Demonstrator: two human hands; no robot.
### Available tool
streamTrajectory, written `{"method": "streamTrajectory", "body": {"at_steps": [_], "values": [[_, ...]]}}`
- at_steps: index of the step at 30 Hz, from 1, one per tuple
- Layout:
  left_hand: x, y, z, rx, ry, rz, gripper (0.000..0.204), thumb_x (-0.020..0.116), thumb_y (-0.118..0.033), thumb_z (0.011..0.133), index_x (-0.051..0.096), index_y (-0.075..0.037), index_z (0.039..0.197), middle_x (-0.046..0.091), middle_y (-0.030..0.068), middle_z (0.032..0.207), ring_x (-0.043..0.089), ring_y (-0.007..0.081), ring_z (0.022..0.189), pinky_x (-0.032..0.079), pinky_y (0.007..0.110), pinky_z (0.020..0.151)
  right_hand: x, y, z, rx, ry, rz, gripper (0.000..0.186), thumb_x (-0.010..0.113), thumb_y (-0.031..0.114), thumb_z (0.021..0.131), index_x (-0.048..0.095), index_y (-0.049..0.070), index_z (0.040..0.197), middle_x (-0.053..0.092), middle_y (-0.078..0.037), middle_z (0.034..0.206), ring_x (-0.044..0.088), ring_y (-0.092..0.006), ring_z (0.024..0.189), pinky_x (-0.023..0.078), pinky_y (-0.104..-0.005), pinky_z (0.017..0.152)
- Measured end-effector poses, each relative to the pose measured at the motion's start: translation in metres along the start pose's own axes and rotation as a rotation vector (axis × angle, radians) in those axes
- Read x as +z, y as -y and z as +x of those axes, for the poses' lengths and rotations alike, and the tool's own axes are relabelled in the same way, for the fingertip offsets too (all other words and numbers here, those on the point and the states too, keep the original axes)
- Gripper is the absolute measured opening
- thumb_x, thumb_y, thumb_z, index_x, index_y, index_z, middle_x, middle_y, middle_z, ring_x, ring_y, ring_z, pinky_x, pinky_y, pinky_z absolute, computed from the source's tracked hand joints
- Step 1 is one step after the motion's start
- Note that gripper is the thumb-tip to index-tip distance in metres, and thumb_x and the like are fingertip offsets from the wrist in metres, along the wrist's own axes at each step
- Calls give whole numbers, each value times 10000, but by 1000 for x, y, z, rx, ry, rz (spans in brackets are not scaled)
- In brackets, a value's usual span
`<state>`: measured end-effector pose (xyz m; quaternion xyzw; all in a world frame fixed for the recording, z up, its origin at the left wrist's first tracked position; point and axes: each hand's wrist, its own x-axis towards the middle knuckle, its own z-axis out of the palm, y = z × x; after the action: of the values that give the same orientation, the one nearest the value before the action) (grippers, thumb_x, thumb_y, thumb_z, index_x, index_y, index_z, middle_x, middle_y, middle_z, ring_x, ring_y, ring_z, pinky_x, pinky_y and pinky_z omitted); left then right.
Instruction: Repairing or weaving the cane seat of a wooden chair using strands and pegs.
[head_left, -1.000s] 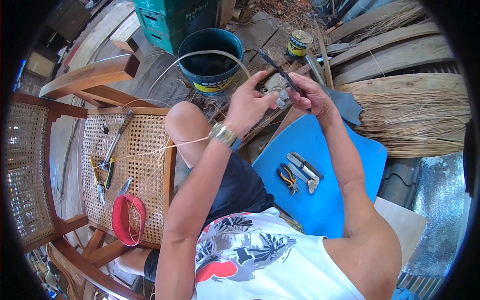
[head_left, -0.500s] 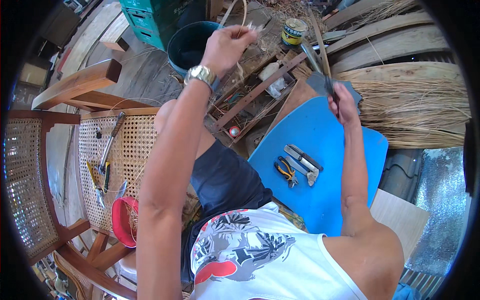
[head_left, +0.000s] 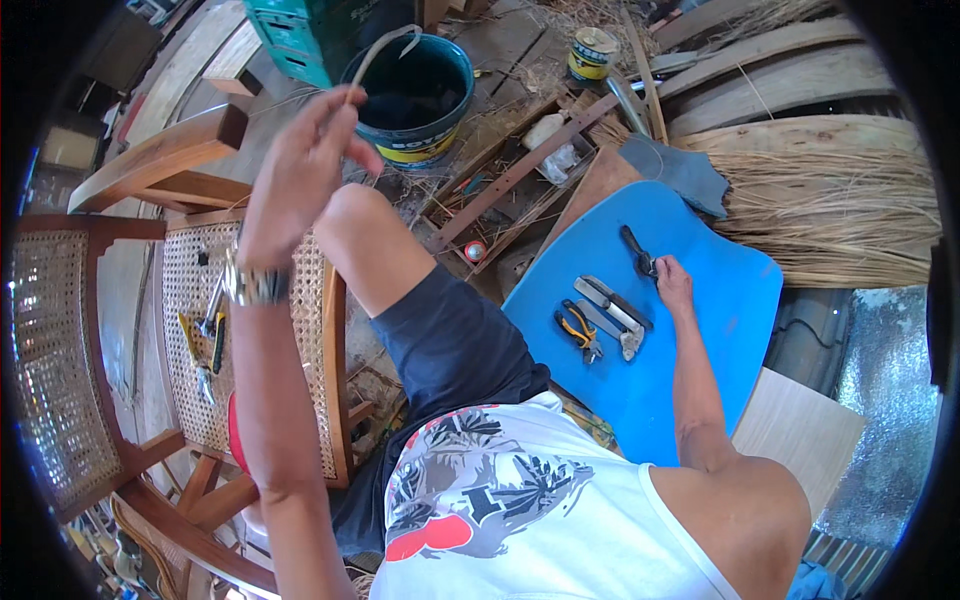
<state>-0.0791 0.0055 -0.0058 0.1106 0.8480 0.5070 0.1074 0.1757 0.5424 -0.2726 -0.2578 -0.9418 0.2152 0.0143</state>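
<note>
Head view — right fingers, gripping a dark tool, have dropped to the blue board. Left fingers alone pinch the strip.

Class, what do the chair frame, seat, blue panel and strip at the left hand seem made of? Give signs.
Chair frame: wood, apparently varnished; brown, slight sheen.
Seat: probably cane; pale strands woven with regular holes.
Blue panel: likely smooth plastic; evenly coloured.
Pale strip at the left hand: perhaps cane; thin, matte, curving.
</note>
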Motion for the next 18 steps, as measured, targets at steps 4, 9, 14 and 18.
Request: {"method": "streamTrajectory", "body": {"at_steps": [4,9,14,18], "values": [[5,14,-74,35,-3,126,241,553,-184,1030,699,-6,1099,705,45,813,651,98,736,480,252,647,-38,89,20,-179,-153,-121,238,607,237,988,663,20,1070,698,-187,991,662,-368,892,521,-417,797],[38,15,-124,-90,182,92,210,580,-141,1002,713,18,1036,733,96,833,700,172,771,523,286,724,-104,300,0,-851,4,310,325,670,180,938,628,38,1227,668,-140,1188,651,-287,1092,512,-382,935],[26,6,-165,4,62,20,197,625,-144,982,722,16,1045,752,93,858,689,142,744,521,277,693,-91,427,-60,-1257,495,522,331,699,183,929,629,46,1222,679,-152,1127,669,-312,1024,528,-378,881],[-18,14,-220,-70,-116,83,155,656,-100,955,721,21,1027,739,91,816,673,122,707,513,271,658,-83,440,-54,-1150,937,462,152,708,116,923,675,22,1038,688,-102,899,656,-184,787,513,-318,720]]}}
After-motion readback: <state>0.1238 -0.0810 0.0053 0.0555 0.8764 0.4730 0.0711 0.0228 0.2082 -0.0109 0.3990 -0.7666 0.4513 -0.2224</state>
